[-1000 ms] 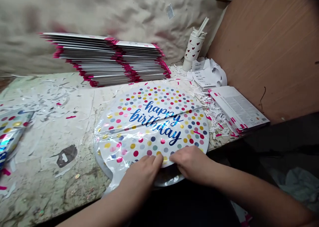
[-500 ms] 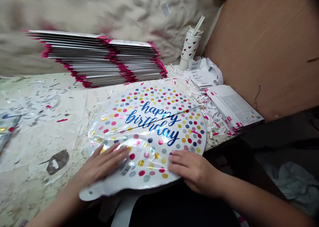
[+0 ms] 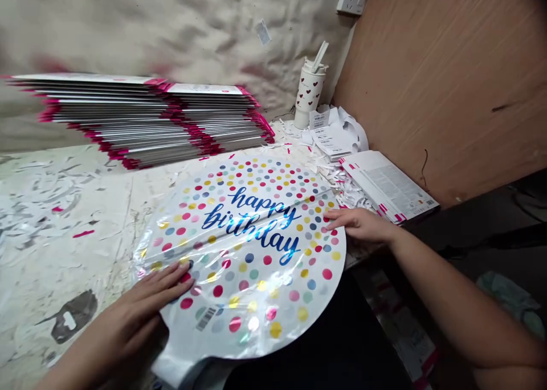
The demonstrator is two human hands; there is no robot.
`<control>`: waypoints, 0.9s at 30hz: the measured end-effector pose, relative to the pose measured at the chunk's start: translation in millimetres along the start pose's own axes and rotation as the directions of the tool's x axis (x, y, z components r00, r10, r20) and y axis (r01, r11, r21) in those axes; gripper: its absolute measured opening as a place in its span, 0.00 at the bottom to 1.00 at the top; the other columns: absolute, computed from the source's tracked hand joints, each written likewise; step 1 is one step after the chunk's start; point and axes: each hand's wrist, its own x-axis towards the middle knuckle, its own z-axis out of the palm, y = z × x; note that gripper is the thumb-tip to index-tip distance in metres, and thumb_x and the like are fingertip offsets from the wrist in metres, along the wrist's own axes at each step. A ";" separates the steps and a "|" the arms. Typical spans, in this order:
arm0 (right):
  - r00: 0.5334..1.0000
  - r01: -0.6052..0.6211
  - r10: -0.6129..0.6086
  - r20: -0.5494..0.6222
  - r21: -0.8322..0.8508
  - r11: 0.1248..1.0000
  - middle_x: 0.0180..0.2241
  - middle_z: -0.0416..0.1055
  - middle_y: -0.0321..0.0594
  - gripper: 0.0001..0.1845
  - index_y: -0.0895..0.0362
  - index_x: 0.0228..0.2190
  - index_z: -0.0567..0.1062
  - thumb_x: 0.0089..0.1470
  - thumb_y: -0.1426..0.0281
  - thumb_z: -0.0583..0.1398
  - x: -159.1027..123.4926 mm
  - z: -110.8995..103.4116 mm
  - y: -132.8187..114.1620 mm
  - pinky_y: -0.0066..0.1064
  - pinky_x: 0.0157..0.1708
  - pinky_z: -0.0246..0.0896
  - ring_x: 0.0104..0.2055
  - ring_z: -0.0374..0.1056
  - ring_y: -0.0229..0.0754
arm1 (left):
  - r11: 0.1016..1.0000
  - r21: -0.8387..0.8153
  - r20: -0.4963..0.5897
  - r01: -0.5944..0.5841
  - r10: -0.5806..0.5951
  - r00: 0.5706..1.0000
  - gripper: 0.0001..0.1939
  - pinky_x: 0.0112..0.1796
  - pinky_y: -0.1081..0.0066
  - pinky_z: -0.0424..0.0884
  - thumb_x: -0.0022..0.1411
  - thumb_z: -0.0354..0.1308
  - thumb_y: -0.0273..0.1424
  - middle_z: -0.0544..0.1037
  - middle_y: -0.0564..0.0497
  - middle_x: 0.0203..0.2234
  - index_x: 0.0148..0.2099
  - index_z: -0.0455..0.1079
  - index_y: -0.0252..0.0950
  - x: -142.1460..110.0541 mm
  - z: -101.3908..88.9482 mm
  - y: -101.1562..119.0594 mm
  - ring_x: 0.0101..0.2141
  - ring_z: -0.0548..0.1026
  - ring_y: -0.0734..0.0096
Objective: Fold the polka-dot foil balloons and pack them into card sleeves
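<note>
Foil balloon (image 3: pixel 252 253) on workbench (image 3: pixel 64 253), stacked packets (image 3: pixel 141 119) behind

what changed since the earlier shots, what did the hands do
The right hand has moved from the lower edge of the foil balloon up to its right edge. The left hand lies flat on its lower left, not gripping. The balloon's lower part is now opened out, tail toward the person. The stack of pink-edged packets and heart-print tumbler stayed put.

Glossy foil balloon (image 3: pixel 252 264), smooth and metallic-dotted, with crinkled clear plastic at the left edge

Rough, scuffed bench (image 3: pixel 64 253), worn pale and flaking; matt white paper scraps (image 3: pixel 352 190) at far right; smooth matt white tumbler (image 3: pixel 308 90); flat stacked packets (image 3: pixel 137 119) with shiny pink edges, far left; smooth wood-grain panel (image 3: pixel 440 88) on the right.
</note>
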 end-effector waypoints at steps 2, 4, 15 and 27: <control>0.990 -0.115 0.123 -0.064 0.122 0.986 0.42 0.74 0.39 0.13 0.55 0.33 0.79 0.49 0.65 0.57 19.2 -13.4 1.8 0.38 0.48 0.61 0.47 0.68 0.46 | 0.975 -0.127 -0.019 0.184 -0.188 0.982 0.16 0.45 0.60 0.71 0.60 0.45 0.39 0.75 0.65 0.46 0.46 0.69 0.59 14.2 -13.9 -7.6 0.46 0.73 0.61; 0.957 -0.189 0.223 -0.186 0.183 0.965 0.32 0.75 0.40 0.17 0.59 0.30 0.77 0.49 0.58 0.56 44.1 -20.4 3.2 0.34 0.37 0.65 0.37 0.70 0.44 | 0.896 -0.185 -0.032 0.403 -0.415 0.909 0.17 0.34 0.66 0.74 0.62 0.42 0.43 0.80 0.62 0.31 0.42 0.70 0.49 33.9 -27.3 -5.4 0.34 0.77 0.65; 0.826 -0.402 0.359 -0.434 -0.010 0.915 0.23 0.68 0.38 0.24 0.61 0.29 0.74 0.43 0.51 0.61 128.8 -34.2 5.4 0.29 0.27 0.55 0.27 0.63 0.39 | 0.890 0.435 -0.201 0.139 -0.054 0.978 0.30 0.53 0.48 0.57 0.63 0.42 0.42 0.60 0.35 0.58 0.61 0.55 0.28 64.3 25.5 53.6 0.58 0.56 0.46; 0.993 -0.109 0.074 -0.092 -0.475 0.873 0.63 0.45 0.40 0.40 0.54 0.61 0.51 0.53 0.46 0.47 75.9 67.5 -67.9 0.41 0.61 0.36 0.64 0.43 0.48 | 0.856 0.469 -0.122 0.217 -0.181 0.976 0.29 0.51 0.41 0.52 0.62 0.41 0.45 0.54 0.40 0.61 0.63 0.52 0.42 60.5 30.0 51.6 0.60 0.49 0.38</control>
